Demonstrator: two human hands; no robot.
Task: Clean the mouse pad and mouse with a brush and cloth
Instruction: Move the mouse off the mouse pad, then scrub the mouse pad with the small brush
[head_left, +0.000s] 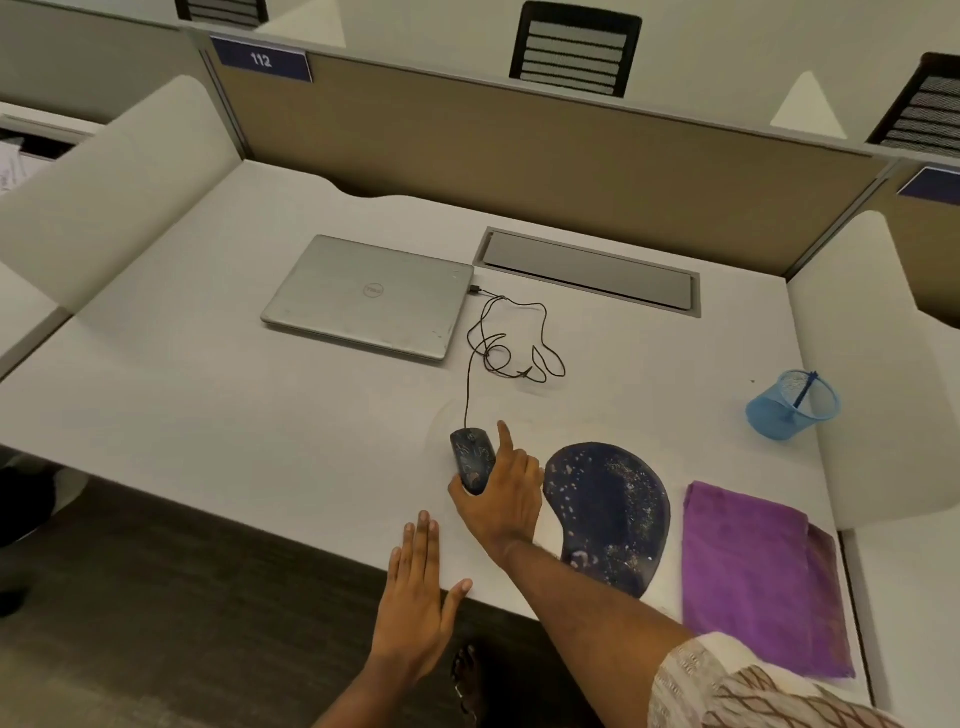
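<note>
Mouse (470, 457), dark, rounded and debris-speckled, sat on the white counter (260, 415) just left of the kidney-shaped mouse pad (613, 514). My right hand (506, 499) reached forward, thumb and curled fingers (524, 467) gripping its sides, index finger straight. My left hand (415, 597) lay flat at the counter edge, fingers straight together.
</note>
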